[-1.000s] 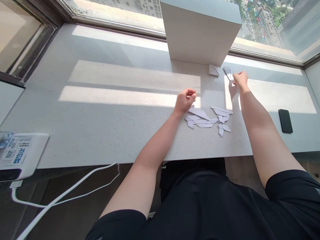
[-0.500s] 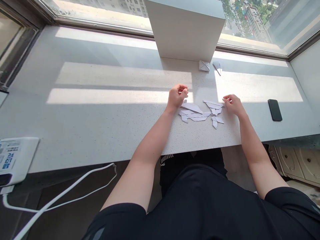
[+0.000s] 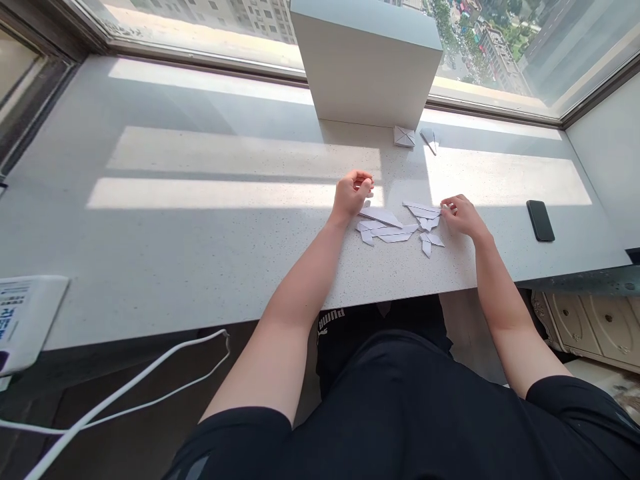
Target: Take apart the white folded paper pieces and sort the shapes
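Several folded white paper pieces lie on the speckled white counter between my hands. My left hand (image 3: pixel 353 193) rests at the upper left end of a long folded paper piece (image 3: pixel 381 216), its fingers curled with a gap to the thumb and nothing seen between them. Below that piece lies another long folded paper (image 3: pixel 395 233). My right hand (image 3: pixel 461 215) is beside a winged paper figure (image 3: pixel 425 213), thumb and fingers pinched at its right tip; whether they grip it is too small to tell. Smaller pointed paper parts (image 3: pixel 427 245) lie just beneath.
A large white box (image 3: pixel 370 73) stands by the window. In front of it are a folded paper square (image 3: pixel 404 137) and a pointed paper piece (image 3: pixel 430 141). A black phone (image 3: pixel 541 221) lies at the right; a white device (image 3: pixel 30 320) sits at the left edge.
The view has shifted slightly, so the counter's things appear a little further left. My right hand's fingertips are slightly closer to the winged figure's tip. My left hand looks nearly unchanged.
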A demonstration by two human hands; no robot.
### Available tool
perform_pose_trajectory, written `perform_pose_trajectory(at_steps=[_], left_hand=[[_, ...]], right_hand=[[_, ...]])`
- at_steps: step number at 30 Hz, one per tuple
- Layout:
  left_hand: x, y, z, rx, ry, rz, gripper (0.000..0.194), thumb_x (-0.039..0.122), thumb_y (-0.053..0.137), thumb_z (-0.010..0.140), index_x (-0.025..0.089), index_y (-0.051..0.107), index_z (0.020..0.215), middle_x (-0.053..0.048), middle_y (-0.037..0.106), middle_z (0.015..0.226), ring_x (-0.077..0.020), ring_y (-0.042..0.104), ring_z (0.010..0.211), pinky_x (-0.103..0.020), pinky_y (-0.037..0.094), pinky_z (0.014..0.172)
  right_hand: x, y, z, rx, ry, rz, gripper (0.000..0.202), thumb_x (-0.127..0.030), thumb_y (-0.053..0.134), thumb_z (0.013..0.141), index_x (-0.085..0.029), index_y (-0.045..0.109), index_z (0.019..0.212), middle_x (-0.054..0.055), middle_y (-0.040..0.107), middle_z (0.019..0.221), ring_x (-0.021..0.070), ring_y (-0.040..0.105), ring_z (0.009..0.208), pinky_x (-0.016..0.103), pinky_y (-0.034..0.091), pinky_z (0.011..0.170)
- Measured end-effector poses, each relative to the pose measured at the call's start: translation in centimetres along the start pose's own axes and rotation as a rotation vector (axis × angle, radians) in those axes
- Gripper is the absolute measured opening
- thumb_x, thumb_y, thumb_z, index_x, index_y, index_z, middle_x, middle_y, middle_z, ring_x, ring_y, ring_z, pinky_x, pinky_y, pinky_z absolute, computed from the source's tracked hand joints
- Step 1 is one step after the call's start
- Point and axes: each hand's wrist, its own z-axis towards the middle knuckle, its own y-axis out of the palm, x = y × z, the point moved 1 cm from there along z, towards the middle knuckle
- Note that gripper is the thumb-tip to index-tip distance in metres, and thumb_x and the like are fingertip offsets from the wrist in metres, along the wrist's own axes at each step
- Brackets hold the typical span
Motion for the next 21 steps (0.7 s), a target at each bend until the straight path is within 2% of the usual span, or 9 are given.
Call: perform_pose_trajectory(at_steps=[3, 5, 11, 15, 18, 21], left_hand=[[0.2, 0.0, -0.1, -0.014, 0.000, 0.000, 0.007, 0.030, 0.086, 0.107, 0.024, 0.083, 0.103, -0.010, 0.091, 0.105, -0.0198, 0.089, 0.093, -0.028, 0.077, 0.075], [0.3, 0.0, -0.2, -0.034, 0.007, 0.012, 0.005, 0.028, 0.085, 0.108, 0.024, 0.085, 0.105, -0.011, 0.092, 0.107, -0.0198, 0.088, 0.094, -0.028, 0.077, 0.076], [0.7, -0.3, -0.6, -0.098, 0.032, 0.097, 0.003, 0.025, 0.085, 0.111, 0.023, 0.086, 0.110, -0.010, 0.092, 0.111, -0.0208, 0.089, 0.099, -0.030, 0.078, 0.083], [1.0, -0.4, -0.6, -0.150, 0.041, 0.154, 0.006, 0.026, 0.084, 0.112, 0.024, 0.087, 0.116, -0.011, 0.094, 0.118, -0.0223, 0.091, 0.102, -0.034, 0.077, 0.090], [1.3, -0.5, -0.6, -0.182, 0.047, 0.142, 0.015, 0.036, 0.088, 0.112, 0.024, 0.087, 0.122, -0.012, 0.095, 0.126, -0.0245, 0.092, 0.114, -0.036, 0.077, 0.099], [1.6, -0.6, -0.7, -0.239, 0.044, 0.087, 0.032, 0.053, 0.089, 0.114, 0.024, 0.087, 0.127, -0.015, 0.095, 0.133, -0.0260, 0.092, 0.119, -0.037, 0.078, 0.102]], right_hand=[[-0.1, -0.5, -0.3, -0.078, -0.038, -0.056, 0.042, -0.041, 0.090, 0.102, -0.024, 0.093, 0.141, 0.025, 0.073, 0.159, 0.0509, 0.073, 0.147, 0.078, 0.064, 0.129], [-0.3, -0.5, -0.5, -0.097, -0.053, -0.049, 0.045, -0.045, 0.097, 0.099, -0.026, 0.094, 0.140, 0.024, 0.073, 0.159, 0.0533, 0.070, 0.150, 0.080, 0.064, 0.128], [-1.9, 0.2, -0.4, -0.081, -0.015, 0.038, 0.022, -0.038, 0.096, 0.100, -0.025, 0.090, 0.116, 0.021, 0.077, 0.151, 0.0430, 0.080, 0.129, 0.073, 0.071, 0.120], [-3.2, 0.4, 0.3, -0.096, 0.005, 0.084, 0.005, -0.028, 0.084, 0.106, -0.027, 0.080, 0.108, 0.017, 0.085, 0.132, 0.0370, 0.083, 0.116, 0.068, 0.073, 0.113], [-4.5, 0.5, 1.3, -0.080, -0.049, 0.130, 0.004, -0.024, 0.077, 0.106, -0.029, 0.076, 0.106, 0.014, 0.088, 0.124, 0.0352, 0.082, 0.113, 0.066, 0.073, 0.113], [-6.3, 1.2, 2.5, -0.066, -0.120, 0.170, 0.003, -0.027, 0.075, 0.108, -0.029, 0.078, 0.109, 0.014, 0.090, 0.128, 0.0352, 0.082, 0.116, 0.065, 0.072, 0.116]])
